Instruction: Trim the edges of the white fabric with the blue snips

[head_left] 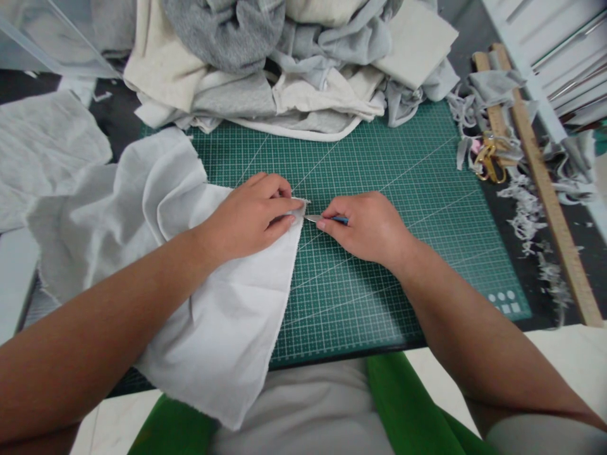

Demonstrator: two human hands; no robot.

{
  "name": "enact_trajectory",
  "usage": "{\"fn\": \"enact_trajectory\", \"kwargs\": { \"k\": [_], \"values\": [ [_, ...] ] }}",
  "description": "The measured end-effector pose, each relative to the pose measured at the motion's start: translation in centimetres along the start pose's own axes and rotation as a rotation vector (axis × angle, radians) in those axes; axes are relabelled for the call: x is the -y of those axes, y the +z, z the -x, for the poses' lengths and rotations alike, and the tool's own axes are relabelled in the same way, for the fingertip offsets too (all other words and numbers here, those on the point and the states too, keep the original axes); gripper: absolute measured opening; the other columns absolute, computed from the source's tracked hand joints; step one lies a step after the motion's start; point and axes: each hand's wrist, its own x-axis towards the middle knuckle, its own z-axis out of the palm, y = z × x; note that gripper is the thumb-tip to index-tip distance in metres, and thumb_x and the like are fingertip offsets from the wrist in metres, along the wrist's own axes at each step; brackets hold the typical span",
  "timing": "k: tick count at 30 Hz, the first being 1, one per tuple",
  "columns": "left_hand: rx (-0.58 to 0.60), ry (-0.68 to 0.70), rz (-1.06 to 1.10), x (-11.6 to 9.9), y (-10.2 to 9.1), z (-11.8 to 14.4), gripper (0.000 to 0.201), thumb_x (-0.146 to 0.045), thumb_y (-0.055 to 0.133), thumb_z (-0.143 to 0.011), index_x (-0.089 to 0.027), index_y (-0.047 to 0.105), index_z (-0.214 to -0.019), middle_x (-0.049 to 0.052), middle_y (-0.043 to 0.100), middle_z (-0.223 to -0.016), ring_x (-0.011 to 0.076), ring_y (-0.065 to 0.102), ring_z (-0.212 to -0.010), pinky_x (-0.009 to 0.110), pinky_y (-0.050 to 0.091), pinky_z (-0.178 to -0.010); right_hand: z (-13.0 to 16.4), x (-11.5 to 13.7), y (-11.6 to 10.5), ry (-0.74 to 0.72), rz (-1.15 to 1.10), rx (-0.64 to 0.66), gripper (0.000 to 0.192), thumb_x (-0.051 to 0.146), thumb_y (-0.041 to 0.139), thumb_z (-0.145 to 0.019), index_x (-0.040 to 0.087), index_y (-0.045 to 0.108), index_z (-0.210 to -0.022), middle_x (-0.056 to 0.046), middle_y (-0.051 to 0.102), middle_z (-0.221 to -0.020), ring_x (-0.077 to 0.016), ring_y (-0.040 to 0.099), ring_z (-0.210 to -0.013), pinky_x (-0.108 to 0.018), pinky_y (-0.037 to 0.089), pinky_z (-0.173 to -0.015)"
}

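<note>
A piece of white cloth [237, 309] with frayed edges lies across the cutting mat and hangs over the table's front edge. My left hand [251, 218] rests on its upper right corner, thumb and index finger closed on the cloth there. In my right hand [367, 227] is a small blue-handled blade [313, 218], pinched between thumb and fingers. Its pointed metal tip meets the cloth's edge just beside my left fingertips. Most of the handle is hidden in my palm. Under both hands spreads the green gridded cutting mat [351, 297].
Grey and cream fabrics [284, 76] are heaped at the back of the mat. On the right lie a long wooden ruler [550, 202], gold-handled scissors [490, 161] and thread scraps [524, 212]. Another pale cloth [42, 151] is at left, near a clear plastic bin [52, 38].
</note>
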Motion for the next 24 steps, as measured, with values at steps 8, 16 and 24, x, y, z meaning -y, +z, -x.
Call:
{"fn": "enact_trajectory", "kwargs": {
  "k": [8, 16, 24],
  "values": [
    [0.002, 0.0, 0.006, 0.0, 0.0, 0.0, 0.031, -0.031, 0.054, -0.099, -0.022, 0.075, -0.12, 0.01, 0.064, -0.11, 0.0252, 0.06, -0.101, 0.044, 0.053, -0.091, 0.1, -0.3, -0.5, 0.024, -0.153, 0.002, 0.017, 0.037, 0.071, -0.089, 0.023, 0.077, -0.083, 0.001, 0.077, -0.075, -0.0156, 0.065, -0.067, -0.03, 0.042, -0.066],
    [0.005, -0.006, 0.018, 0.0, -0.1, 0.1, 0.031, -0.031, 0.055, -0.097, -0.021, 0.074, -0.12, 0.011, 0.064, -0.112, 0.0262, 0.06, -0.103, 0.046, 0.053, -0.093, 0.3, 0.0, -1.0, -0.027, -0.183, 0.078, 0.012, 0.034, 0.075, -0.085, 0.022, 0.075, -0.082, 0.002, 0.074, -0.072, -0.0136, 0.062, -0.063, -0.028, 0.041, -0.064],
    [-0.012, 0.019, 0.065, -0.2, -0.4, 0.3, 0.031, -0.032, 0.066, -0.09, -0.02, 0.075, -0.117, 0.012, 0.063, -0.112, 0.029, 0.06, -0.102, 0.049, 0.055, -0.091, 0.5, 0.3, -1.0, -0.086, -0.143, 0.124, 0.014, 0.034, 0.075, -0.086, 0.02, 0.076, -0.082, 0.001, 0.072, -0.069, -0.0133, 0.06, -0.061, -0.027, 0.038, -0.062]
  ]
}}
